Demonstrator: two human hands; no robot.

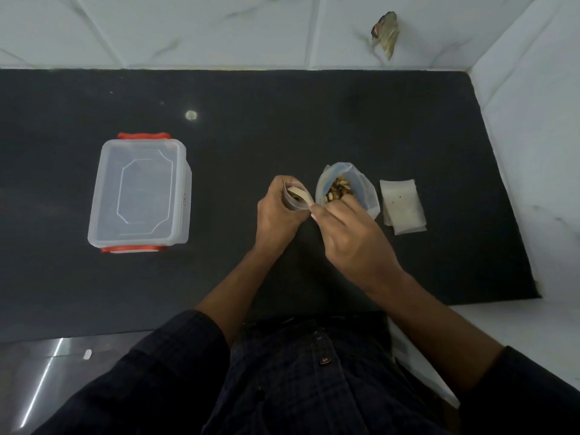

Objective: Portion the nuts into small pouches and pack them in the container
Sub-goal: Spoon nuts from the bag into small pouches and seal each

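Observation:
My left hand (277, 215) grips a small clear pouch (296, 199) held upright with its mouth open. My right hand (348, 233) pinches the handle of a pale spoon (298, 194) whose bowl sits inside the pouch mouth. Just right of the pouch stands an open plastic bag of mixed nuts (340, 188), partly covered by my right fingers. A stack of empty clear pouches (401, 205) lies flat to the right of the bag. A clear lidded container with red latches (139, 191) sits at the left on the dark counter, its lid on.
The dark counter (282, 120) meets a white tiled wall at the back and on the right. A small pale round spot (191, 115) lies behind the container. A crumpled scrap (386, 32) hangs on the back wall.

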